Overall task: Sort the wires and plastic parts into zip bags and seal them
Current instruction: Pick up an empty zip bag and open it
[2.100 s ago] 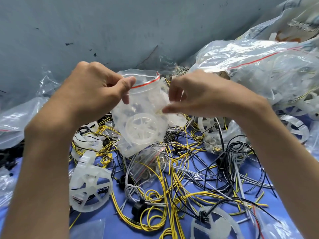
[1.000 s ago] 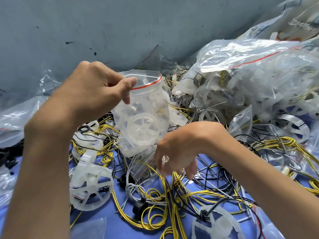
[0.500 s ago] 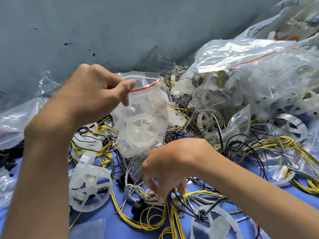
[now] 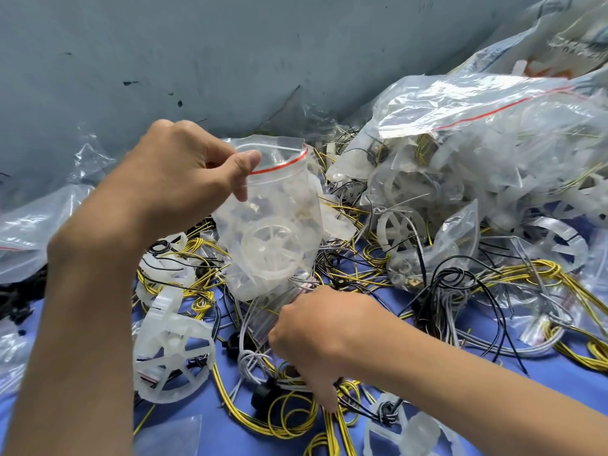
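Nearest the camera, at the bottom edge, a translucent spoked wheel (image 4: 411, 432) lay on the blue surface (image 4: 543, 373) among loops of yellow wires (image 4: 289, 419). Just beyond it the right hand (image 4: 316, 337) sat knuckles-up in the tangle of yellow, black and grey leads. Its fingertips (image 4: 329, 403) pointed down into them, and the back of the hand hid whether they gripped a wire.

Up and slightly left of that hand, and farther off, was the zip bag (image 4: 273, 225). The left hand (image 4: 184, 172) pinched its rim between thumb and fingers at the left side of the mouth. The bag stood upright, long axis vertical, with its red-striped mouth gaping upward. Anything the right hand lifted would likely have to rise, travel away from the body and drop in from above. The right hand was the nearer one to the loose wires, while the left was taken up with the bag.

The bag was clear, crumpled and unsealed, well filled with whitish plastic parts, one wheel pressed against its near wall. Farther right, a larger stuffed bag (image 4: 493, 143) lay heaped below the grey wall (image 4: 230, 44).
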Demonstrator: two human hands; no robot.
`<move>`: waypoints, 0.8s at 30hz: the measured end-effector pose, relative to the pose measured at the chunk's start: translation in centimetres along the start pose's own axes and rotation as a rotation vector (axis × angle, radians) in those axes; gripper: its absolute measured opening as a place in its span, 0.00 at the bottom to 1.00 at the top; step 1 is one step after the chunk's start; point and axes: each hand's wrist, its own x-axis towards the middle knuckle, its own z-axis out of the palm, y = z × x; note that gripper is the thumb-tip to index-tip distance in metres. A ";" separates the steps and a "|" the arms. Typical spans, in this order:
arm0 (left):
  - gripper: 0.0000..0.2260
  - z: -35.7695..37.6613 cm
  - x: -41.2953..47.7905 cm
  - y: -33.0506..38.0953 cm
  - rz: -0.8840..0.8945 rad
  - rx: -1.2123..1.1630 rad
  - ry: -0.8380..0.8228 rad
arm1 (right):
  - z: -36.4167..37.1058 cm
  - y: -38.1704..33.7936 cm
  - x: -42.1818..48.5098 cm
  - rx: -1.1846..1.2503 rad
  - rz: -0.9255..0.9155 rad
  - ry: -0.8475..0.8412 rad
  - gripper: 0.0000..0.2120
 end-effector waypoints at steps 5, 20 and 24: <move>0.19 -0.1 0.0 -0.1 0.020 -0.005 0.007 | -0.4 0.4 0.2 0.070 0.044 -0.104 0.12; 0.19 -0.3 -0.1 -0.1 0.011 -0.020 0.010 | 0.1 2.5 0.6 0.102 0.083 0.107 0.09; 0.19 -0.2 -0.1 -0.1 0.011 -0.023 -0.002 | 0.2 2.1 0.9 0.092 0.047 0.083 0.07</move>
